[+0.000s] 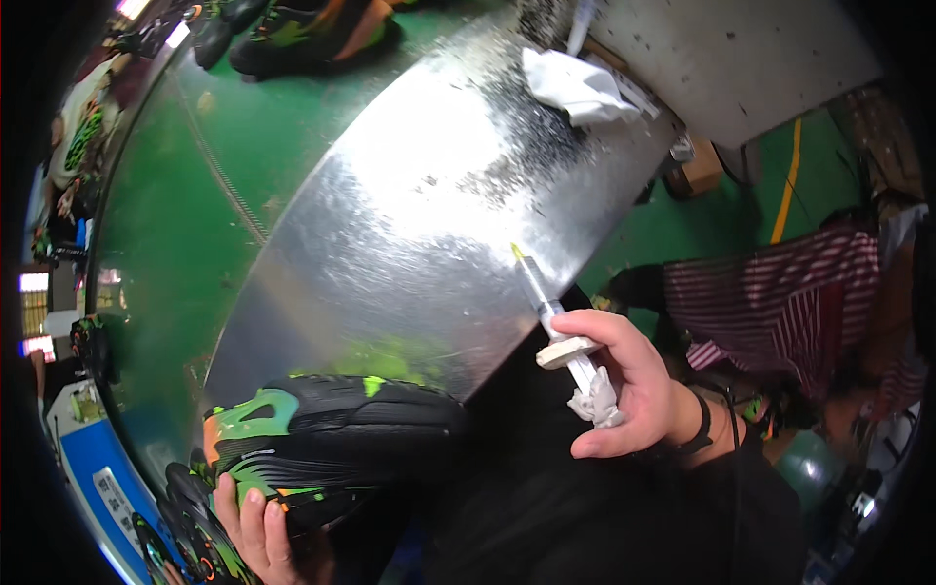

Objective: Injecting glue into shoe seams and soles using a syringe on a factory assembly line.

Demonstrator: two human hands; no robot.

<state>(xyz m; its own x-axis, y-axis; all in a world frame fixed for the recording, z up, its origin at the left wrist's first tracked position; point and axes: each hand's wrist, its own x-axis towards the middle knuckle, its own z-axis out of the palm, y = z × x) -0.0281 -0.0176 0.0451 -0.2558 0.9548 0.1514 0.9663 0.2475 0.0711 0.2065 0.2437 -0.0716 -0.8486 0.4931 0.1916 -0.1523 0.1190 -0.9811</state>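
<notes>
My left hand [255, 531] grips a black sports shoe [341, 419] with green and orange patches at the near left. The shoe lies on its side, sole toward the upper right, by the near end of a shiny metal plate [380, 263]. My right hand [639, 380] is closed around a clear syringe [536, 288] with a yellow-green tip. White wrapping covers its flange and plunger end. My thumb is near the plunger end, and the syringe tip points up and left over the metal, apart from the shoe.
Dark crumbs [546, 136] are scattered on the plate's far end beside a crumpled white cloth [575, 86]. Another shoe [312, 37] stands on the green surface [166, 244] at the far left. More shoes [195, 517] crowd the lower left. A striped garment [780, 292] is at the right.
</notes>
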